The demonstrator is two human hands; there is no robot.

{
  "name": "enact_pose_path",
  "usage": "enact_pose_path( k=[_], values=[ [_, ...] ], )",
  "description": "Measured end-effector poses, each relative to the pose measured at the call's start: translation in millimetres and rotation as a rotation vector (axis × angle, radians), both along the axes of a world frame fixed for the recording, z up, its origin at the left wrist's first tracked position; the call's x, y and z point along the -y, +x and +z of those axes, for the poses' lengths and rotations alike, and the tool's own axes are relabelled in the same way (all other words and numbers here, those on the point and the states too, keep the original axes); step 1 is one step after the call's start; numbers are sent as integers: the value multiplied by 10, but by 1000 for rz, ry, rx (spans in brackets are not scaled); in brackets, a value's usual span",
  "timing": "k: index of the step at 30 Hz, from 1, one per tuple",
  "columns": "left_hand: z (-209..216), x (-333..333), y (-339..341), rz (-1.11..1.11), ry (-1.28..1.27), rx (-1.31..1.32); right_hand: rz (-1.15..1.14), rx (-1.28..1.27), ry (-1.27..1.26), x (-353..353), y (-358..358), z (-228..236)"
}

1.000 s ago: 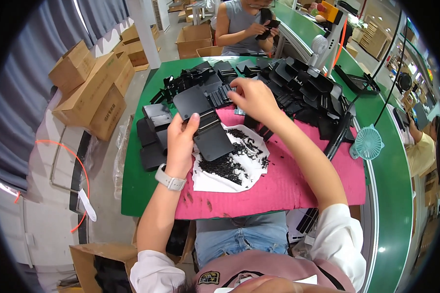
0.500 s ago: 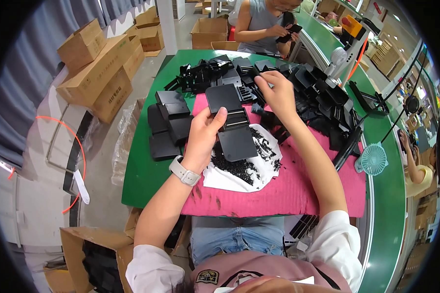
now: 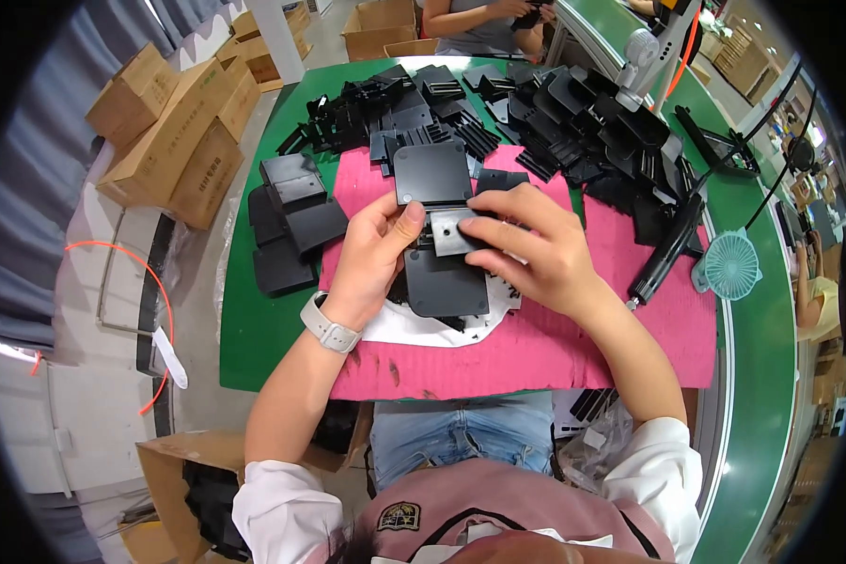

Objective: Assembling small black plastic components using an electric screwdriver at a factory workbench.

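Observation:
My left hand (image 3: pixel 371 254) is closed on the left edge of a black plastic bracket, its thumb near the middle. Two flat rounded panels (image 3: pixel 432 174) make up its far and near ends, with a narrower section between. Against that middle section lies a small dark square plate (image 3: pixel 448 242) with a hole. My right hand (image 3: pixel 550 246) grips this plate from the right, fingertips on its face and edge. Below the bracket, a white sheet (image 3: pixel 385 329) carries small black pieces, mostly hidden now by the bracket and hands.
Black plastic parts (image 3: pixel 620 122) are heaped along the far side of the green table (image 3: pixel 244 348). More black panels (image 3: pixel 296 230) are stacked at left. A power screwdriver (image 3: pixel 667 254) and a teal fan (image 3: pixel 728 265) lie right of the pink mat (image 3: pixel 555 362). Across the table sits a person.
My right hand has come back from the heap toward me and now presses the small square plate onto the bracket's middle. My left hand keeps its hold on the bracket.

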State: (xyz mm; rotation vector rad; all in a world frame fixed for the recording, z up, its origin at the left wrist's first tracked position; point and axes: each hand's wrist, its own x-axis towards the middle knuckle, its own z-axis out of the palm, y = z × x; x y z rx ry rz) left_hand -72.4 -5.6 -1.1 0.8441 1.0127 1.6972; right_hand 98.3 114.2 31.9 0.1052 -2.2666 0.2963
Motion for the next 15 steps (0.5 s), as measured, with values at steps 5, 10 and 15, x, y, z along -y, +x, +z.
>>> enact_pose_path(
  k=[5,10,15],
  values=[
    [-4,-12,50,-67,-15,-36,-38,44,-120,-14,41,-62],
    [-39,45,49,-55,-57,-146,-37,62,-165,82,45,-86],
    [102,18,53,7,-105,-291,-112,167,-163,79,283,8]
  ],
)
